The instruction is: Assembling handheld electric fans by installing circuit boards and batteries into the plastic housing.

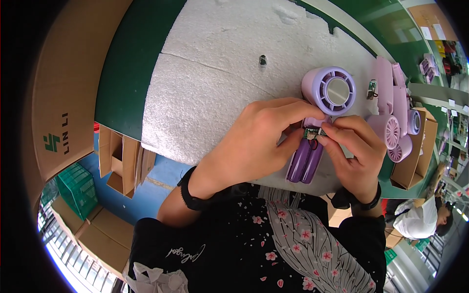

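Observation:
A light purple handheld fan (328, 91) lies on the white foam sheet (205, 97), its round head away from me and its handle open toward me. Two purple battery cells (305, 162) sit side by side in the handle. Across the handle, just above the cells, is a small green circuit board (312, 133) with thin wires by it. My left hand (259, 136) has thumb and forefinger closed at the board's left end and the fan's neck. My right hand (355, 149) pinches the board's right end between thumb and forefinger.
Several pink-purple fan bodies and covers (399, 110) are piled at the right, beside another small board (372, 89) and a cardboard box (417, 156). A small dark part (263, 61) lies on the foam. A large carton (68, 88) stands left; a person (422, 219) is at far right.

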`<state>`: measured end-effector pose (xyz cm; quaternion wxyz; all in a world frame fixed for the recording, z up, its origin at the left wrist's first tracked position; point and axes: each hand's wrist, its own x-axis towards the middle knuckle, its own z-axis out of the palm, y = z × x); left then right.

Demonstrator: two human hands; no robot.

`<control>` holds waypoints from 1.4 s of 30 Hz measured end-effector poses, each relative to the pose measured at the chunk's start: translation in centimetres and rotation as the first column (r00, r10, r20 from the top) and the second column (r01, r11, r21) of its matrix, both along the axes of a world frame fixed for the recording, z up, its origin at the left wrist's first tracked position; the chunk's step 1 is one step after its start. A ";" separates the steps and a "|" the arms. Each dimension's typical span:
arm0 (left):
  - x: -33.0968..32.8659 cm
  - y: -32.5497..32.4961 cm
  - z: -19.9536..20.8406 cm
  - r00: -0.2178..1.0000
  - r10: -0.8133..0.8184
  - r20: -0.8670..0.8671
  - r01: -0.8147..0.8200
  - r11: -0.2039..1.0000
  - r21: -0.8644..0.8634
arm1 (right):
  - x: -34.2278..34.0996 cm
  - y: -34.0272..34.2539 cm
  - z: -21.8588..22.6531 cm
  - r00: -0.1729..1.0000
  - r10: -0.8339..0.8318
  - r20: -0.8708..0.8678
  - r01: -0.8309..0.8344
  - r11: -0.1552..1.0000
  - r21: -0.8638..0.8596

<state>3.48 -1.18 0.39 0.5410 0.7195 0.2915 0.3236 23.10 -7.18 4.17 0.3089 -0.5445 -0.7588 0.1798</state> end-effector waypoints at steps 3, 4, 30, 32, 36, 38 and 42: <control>0.0 0.1 0.0 1.000 -0.012 0.004 0.012 1.000 0.020 | -0.3 -0.1 0.2 1.000 -0.016 0.008 0.016 1.000 -0.007; 0.0 0.1 0.0 1.000 -0.016 0.012 0.016 0.999 0.036 | -0.3 -0.1 0.1 1.000 -0.017 0.008 0.017 1.000 -0.007; 0.0 0.1 0.0 0.999 -0.032 0.006 0.032 0.999 0.030 | -0.2 0.1 0.5 1.000 -0.027 -0.016 0.025 0.994 -0.111; 0.1 0.1 0.0 1.000 -0.027 -0.006 0.027 0.999 0.030 | -0.1 0.2 0.5 1.000 -0.026 -0.005 0.025 0.994 -0.109; 0.2 0.0 0.1 1.000 -0.018 -0.013 0.018 1.000 0.005 | 0.2 0.3 0.5 0.998 0.042 0.054 -0.038 0.997 -0.072; 0.2 0.0 0.2 1.000 -0.015 -0.014 0.015 1.000 -0.007 | 0.1 0.2 0.6 0.998 0.041 0.051 -0.038 0.997 -0.071; 0.2 0.1 0.3 0.999 -0.021 -0.026 0.020 0.999 -0.040 | 0.2 0.1 0.4 1.000 0.016 -0.001 -0.016 0.995 -0.094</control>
